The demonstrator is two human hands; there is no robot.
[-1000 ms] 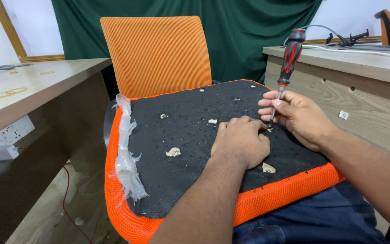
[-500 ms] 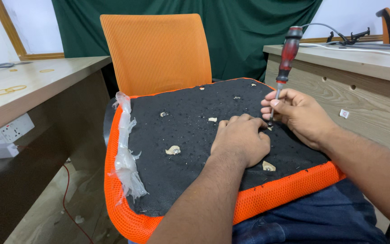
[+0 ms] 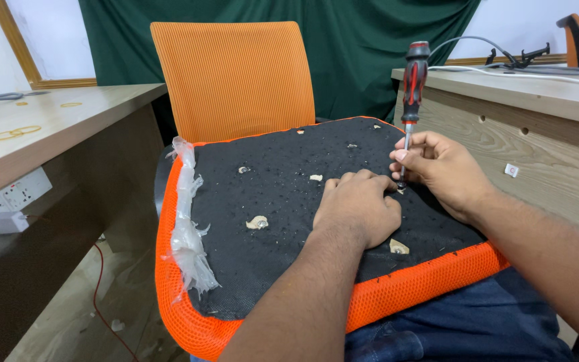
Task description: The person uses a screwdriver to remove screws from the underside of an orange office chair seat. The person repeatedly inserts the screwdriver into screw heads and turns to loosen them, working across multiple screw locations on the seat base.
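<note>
Nearest, the seat cushion lies upside down across the person's lap, black underside up, with the left hand pressing flat on it, fingers together. Just beyond, the right hand pinches the shaft of an upright red-and-black screwdriver, tip on the fabric. Keeping it vertical and the cushion pinned should stop slipping.
</note>
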